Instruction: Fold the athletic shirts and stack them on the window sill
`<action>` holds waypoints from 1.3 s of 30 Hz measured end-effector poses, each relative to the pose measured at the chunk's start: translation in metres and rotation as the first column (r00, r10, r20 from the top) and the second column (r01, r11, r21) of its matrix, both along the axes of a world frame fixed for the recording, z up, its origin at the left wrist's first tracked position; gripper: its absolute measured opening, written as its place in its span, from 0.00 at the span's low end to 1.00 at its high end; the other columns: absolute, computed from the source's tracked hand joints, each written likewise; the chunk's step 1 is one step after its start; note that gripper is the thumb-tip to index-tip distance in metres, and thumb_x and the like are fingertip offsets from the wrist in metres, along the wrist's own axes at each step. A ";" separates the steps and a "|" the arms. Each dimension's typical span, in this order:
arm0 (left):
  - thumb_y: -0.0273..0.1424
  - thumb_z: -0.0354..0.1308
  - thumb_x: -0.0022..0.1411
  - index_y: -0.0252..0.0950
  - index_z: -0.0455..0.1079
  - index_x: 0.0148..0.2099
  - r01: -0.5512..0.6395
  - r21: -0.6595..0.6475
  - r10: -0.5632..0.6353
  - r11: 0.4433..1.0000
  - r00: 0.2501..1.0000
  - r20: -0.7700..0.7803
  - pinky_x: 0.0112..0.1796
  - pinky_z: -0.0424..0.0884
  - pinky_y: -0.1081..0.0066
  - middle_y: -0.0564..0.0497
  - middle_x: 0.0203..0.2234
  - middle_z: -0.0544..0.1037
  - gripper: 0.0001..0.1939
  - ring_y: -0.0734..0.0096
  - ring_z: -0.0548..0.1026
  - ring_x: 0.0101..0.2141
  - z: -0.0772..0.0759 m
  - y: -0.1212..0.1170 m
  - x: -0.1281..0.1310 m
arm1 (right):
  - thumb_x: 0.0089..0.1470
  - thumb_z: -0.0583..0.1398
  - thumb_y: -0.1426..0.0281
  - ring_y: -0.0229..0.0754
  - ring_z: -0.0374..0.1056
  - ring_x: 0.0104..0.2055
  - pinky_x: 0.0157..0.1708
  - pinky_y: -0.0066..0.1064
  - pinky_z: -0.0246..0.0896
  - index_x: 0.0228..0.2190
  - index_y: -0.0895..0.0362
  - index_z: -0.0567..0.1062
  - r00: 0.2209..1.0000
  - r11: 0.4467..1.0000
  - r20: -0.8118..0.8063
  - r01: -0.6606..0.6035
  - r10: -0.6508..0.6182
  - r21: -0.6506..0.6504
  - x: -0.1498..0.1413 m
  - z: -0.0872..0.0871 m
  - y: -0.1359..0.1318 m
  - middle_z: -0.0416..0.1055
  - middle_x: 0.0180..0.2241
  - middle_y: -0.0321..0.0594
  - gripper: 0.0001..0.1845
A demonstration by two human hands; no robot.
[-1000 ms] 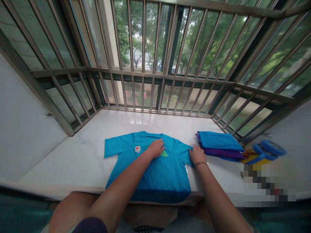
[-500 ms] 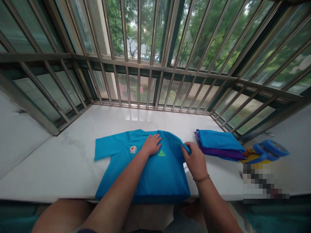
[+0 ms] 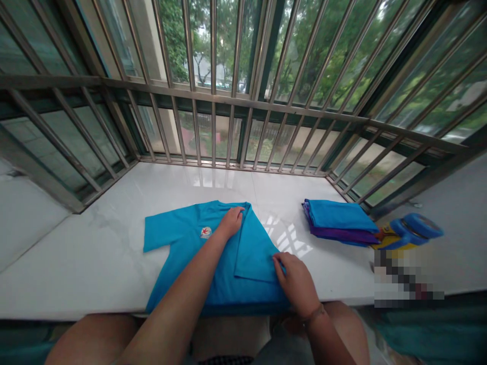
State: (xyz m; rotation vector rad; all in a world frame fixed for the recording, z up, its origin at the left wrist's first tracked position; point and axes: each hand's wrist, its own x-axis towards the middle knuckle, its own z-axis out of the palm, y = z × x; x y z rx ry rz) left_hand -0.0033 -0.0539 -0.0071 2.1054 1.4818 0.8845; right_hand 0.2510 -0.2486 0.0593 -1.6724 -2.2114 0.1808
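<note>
A blue T-shirt (image 3: 182, 228) lies front up on a white marble sill, its hem reaching the near edge. A small white and red badge (image 3: 206, 232) shows on its chest. The shirt's right-hand side is folded inward, with that sleeve lying over the front and hiding the green logo. At the collar, my left hand (image 3: 231, 223) is closed, its fingers pinching the cloth at the top of the fold. My right hand (image 3: 298, 280) pinches the folded side edge lower down, beside the sleeve end.
To the right sits a stack of folded blue and purple clothes (image 3: 340, 218). Beyond it are a blue and yellow object (image 3: 411, 230) and a pixelated patch. Metal window bars (image 3: 228, 96) enclose the marble sill (image 3: 102, 243) at the back and sides.
My right hand has carried the right-hand sleeve and side over onto the shirt front and moved nearer to me. My left hand has gone from lying flat to pinching near the collar.
</note>
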 end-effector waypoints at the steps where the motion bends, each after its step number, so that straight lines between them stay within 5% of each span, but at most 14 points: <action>1: 0.26 0.50 0.75 0.39 0.76 0.61 0.003 0.001 -0.003 1.000 1.000 0.003 0.66 0.68 0.57 0.44 0.58 0.82 0.20 0.58 0.78 0.59 0.000 -0.002 0.001 | 0.74 0.53 0.65 0.50 0.76 0.46 0.50 0.41 0.66 0.45 0.53 0.79 0.998 0.999 -0.030 0.049 -0.049 0.020 0.009 -0.006 0.005 0.81 0.43 0.45 0.14; 6: 0.27 0.49 0.76 0.38 0.78 0.57 -0.065 -0.043 0.065 0.997 0.998 -0.010 0.61 0.70 0.62 0.43 0.55 0.84 0.17 0.59 0.79 0.56 0.008 0.003 0.011 | 0.70 0.56 0.64 0.53 0.73 0.55 0.57 0.45 0.68 0.53 0.54 0.77 0.986 0.990 -0.125 0.117 -0.107 0.073 0.022 -0.040 0.013 0.78 0.52 0.50 0.16; 9: 0.38 0.50 0.78 0.36 0.80 0.47 -0.169 -0.103 0.164 0.980 0.985 -0.049 0.50 0.74 0.61 0.40 0.43 0.86 0.18 0.54 0.82 0.47 0.019 0.023 0.023 | 0.70 0.56 0.62 0.56 0.71 0.60 0.58 0.49 0.67 0.57 0.54 0.76 0.983 0.980 -0.073 0.173 -0.167 0.099 0.013 -0.057 0.011 0.75 0.58 0.52 0.19; 12: 0.50 0.61 0.71 0.37 0.80 0.36 -0.251 -0.133 0.238 0.959 0.966 -0.106 0.47 0.72 0.60 0.39 0.36 0.85 0.22 0.49 0.82 0.44 0.027 0.042 0.038 | 0.71 0.56 0.61 0.57 0.69 0.62 0.59 0.50 0.66 0.58 0.53 0.75 0.978 0.969 -0.048 0.209 -0.204 0.133 0.009 -0.064 0.009 0.74 0.59 0.52 0.19; 16: 0.43 0.70 0.63 0.39 0.80 0.33 -0.281 -0.108 0.267 0.954 0.955 -0.126 0.52 0.69 0.57 0.41 0.39 0.85 0.13 0.47 0.80 0.49 0.026 0.049 0.049 | 0.72 0.55 0.61 0.55 0.71 0.57 0.57 0.48 0.66 0.54 0.54 0.75 0.972 0.964 -0.103 0.225 -0.212 0.142 0.010 -0.063 0.008 0.76 0.54 0.51 0.16; 24: 0.27 0.62 0.69 0.37 0.79 0.44 -0.198 0.010 0.198 0.980 0.979 -0.036 0.51 0.72 0.64 0.45 0.42 0.83 0.05 0.60 0.79 0.46 0.010 0.041 0.030 | 0.68 0.55 0.71 0.53 0.71 0.52 0.56 0.47 0.67 0.51 0.54 0.77 0.957 0.961 -0.199 0.238 -0.208 0.141 0.012 -0.059 0.008 0.77 0.48 0.49 0.14; 28: 0.21 0.58 0.67 0.38 0.79 0.52 -0.140 0.100 0.146 0.985 0.988 -0.053 0.56 0.71 0.60 0.42 0.50 0.81 0.15 0.57 0.77 0.52 0.011 0.034 0.031 | 0.66 0.55 0.74 0.53 0.71 0.51 0.55 0.46 0.69 0.52 0.53 0.80 0.956 0.963 -0.220 0.228 -0.193 0.144 0.012 -0.057 0.007 0.76 0.48 0.49 0.18; 34: 0.22 0.58 0.66 0.40 0.82 0.48 0.048 0.152 -0.023 0.987 0.987 -0.161 0.60 0.68 0.59 0.45 0.49 0.84 0.14 0.56 0.77 0.55 0.016 0.020 0.040 | 0.63 0.57 0.76 0.53 0.71 0.53 0.57 0.45 0.70 0.49 0.53 0.84 0.964 0.964 -0.203 0.205 -0.170 0.168 0.015 -0.061 0.005 0.76 0.49 0.49 0.20; 39: 0.30 0.55 0.72 0.36 0.82 0.50 0.044 0.115 -0.014 0.992 0.968 -0.250 0.59 0.69 0.53 0.37 0.52 0.84 0.14 0.49 0.78 0.55 0.014 0.017 0.047 | 0.62 0.57 0.75 0.52 0.72 0.52 0.56 0.45 0.69 0.47 0.55 0.85 0.962 0.950 -0.114 0.265 -0.249 0.167 0.013 -0.062 0.005 0.77 0.49 0.50 0.18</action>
